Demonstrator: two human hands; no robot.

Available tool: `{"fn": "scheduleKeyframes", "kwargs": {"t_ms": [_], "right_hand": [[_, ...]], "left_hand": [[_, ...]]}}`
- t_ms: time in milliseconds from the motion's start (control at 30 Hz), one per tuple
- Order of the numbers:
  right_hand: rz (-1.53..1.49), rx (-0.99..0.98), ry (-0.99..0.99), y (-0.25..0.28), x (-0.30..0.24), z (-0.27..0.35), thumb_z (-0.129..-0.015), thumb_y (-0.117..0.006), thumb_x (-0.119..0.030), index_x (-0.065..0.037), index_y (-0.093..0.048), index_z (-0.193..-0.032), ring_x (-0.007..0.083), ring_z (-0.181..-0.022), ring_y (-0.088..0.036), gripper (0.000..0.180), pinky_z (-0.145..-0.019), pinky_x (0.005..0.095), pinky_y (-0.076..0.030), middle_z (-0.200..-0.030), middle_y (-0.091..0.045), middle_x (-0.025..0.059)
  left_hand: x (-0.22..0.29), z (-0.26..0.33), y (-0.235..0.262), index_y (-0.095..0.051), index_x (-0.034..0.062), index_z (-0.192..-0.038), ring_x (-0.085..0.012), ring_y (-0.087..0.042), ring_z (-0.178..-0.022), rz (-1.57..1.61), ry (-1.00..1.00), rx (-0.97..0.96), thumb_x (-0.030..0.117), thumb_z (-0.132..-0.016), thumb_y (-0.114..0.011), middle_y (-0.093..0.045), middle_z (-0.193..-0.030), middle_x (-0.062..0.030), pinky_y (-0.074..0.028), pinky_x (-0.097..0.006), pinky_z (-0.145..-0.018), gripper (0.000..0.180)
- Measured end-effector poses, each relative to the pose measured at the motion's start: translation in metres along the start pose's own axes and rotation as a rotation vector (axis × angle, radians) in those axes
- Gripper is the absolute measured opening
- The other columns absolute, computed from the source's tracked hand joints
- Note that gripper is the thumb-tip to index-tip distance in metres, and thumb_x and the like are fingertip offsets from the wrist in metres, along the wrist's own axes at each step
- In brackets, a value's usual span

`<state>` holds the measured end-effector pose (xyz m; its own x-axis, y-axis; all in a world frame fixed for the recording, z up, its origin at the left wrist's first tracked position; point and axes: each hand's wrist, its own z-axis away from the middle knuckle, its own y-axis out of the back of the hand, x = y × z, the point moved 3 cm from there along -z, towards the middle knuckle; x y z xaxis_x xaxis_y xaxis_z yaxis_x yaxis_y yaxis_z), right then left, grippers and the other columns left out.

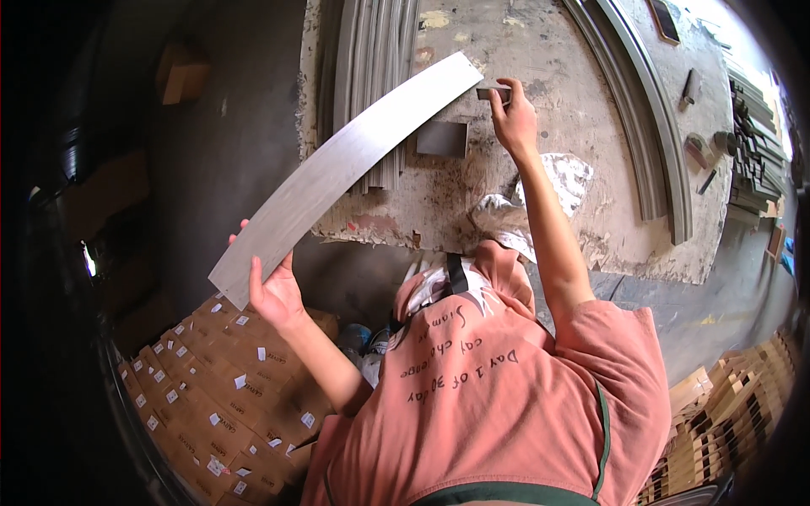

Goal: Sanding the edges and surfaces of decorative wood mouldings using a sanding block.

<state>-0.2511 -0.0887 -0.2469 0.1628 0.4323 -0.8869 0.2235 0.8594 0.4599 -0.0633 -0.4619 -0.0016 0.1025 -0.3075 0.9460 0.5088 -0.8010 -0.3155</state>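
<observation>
My left hand (277, 295) is closed on the lower left end of a long, flat, silvery-grey metal-looking strip (354, 164). The strip slants up to the right over the worktable, and its far end hangs above the tabletop. Near that far end, my right hand (516, 122) pinches a small dark block (492, 94) between thumb and fingers, with a small gap between block and strip. Below the strip, a dark grey rectangular piece (441, 139) lies on the table. A crumpled white patterned cloth (567, 179) rests by my right forearm.
The worn, stained table (540, 51) carries a bundle of long grey strips (371, 46) at left and more long strips (654, 126) at right. Small tools and a cylinder (690, 86) lie farther right. Cardboard boxes (219, 396) fill the lower left; stacked cardboard (726, 405) stands lower right.
</observation>
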Motion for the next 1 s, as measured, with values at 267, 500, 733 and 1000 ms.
{"fn": "scheduleKeyframes", "kwargs": {"t_ms": [267,500,733,1000], "right_hand": [[-0.020,0.104,0.011,-0.024,0.020,-0.028,-0.101,-0.060,-0.029,-0.007,-0.063,-0.116,0.0361,-0.097,-0.071,0.027,-0.084,0.0437,-0.054,-0.102,-0.074,0.0170],[0.044,0.045,0.122,-0.023,0.016,-0.032,-0.102,-0.057,-0.029,-0.009,-0.063,-0.114,0.0366,-0.097,-0.070,0.025,-0.083,0.0451,-0.054,-0.103,-0.073,0.0166],[-0.025,-0.067,0.252,-0.026,-0.030,0.010,-0.101,-0.060,-0.022,-0.004,-0.062,-0.110,0.0384,-0.097,-0.069,0.021,-0.083,0.0454,-0.054,-0.103,-0.071,0.0184],[-0.083,-0.083,0.357,-0.020,-0.084,0.054,-0.099,-0.065,-0.019,-0.004,-0.063,-0.110,0.0330,-0.081,-0.070,0.019,-0.072,0.0397,-0.054,-0.098,-0.071,0.0166]], "left_hand": [[-0.008,-0.006,0.013,-0.037,0.0020,-0.151,-0.0326,-0.054,-0.134,0.022,0.050,0.011,0.004,-0.100,-0.050,-0.044,-0.156,-0.0155,-0.063,-0.047,-0.094,0.053],[-0.011,-0.003,0.015,-0.040,0.0005,-0.149,-0.0325,-0.056,-0.132,0.041,0.062,0.047,0.003,-0.099,-0.052,-0.046,-0.154,-0.0157,-0.063,-0.046,-0.093,0.052],[-0.011,0.003,0.010,-0.043,-0.0017,-0.146,-0.0330,-0.058,-0.130,0.037,0.055,0.069,0.003,-0.098,-0.052,-0.049,-0.151,-0.0164,-0.064,-0.045,-0.093,0.050],[-0.011,0.009,0.007,-0.039,-0.0009,-0.151,-0.0312,-0.058,-0.129,0.011,0.083,0.058,0.003,-0.099,-0.051,-0.049,-0.151,-0.0149,-0.060,-0.044,-0.099,0.054]]}}
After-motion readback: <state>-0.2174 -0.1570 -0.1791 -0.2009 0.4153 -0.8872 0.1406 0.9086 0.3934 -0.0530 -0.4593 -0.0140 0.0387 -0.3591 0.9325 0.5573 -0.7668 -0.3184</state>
